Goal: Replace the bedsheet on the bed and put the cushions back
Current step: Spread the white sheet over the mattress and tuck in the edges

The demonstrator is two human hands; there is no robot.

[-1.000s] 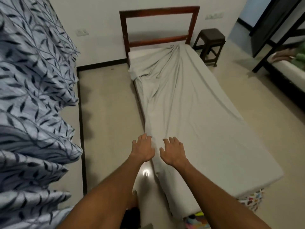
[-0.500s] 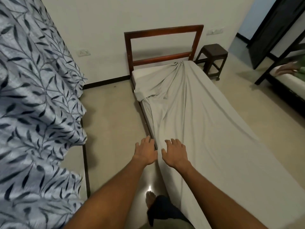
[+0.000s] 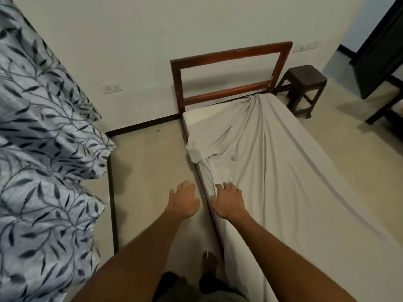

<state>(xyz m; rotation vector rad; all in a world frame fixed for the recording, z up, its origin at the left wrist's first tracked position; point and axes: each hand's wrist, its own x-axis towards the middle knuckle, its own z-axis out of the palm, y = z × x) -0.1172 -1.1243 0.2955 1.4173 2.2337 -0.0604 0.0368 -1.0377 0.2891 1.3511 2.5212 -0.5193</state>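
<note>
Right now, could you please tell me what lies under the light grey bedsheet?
A white mattress shows bare at the corner by the reddish-brown wooden headboard, where the light grey bedsheet is bunched back. Elsewhere the sheet covers everything beneath it.

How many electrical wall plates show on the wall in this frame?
2. The left wall plate is low on the wall, left of the headboard; the right wall plate is beyond the headboard's right post, above the stool. The curtain may hide more.
</note>
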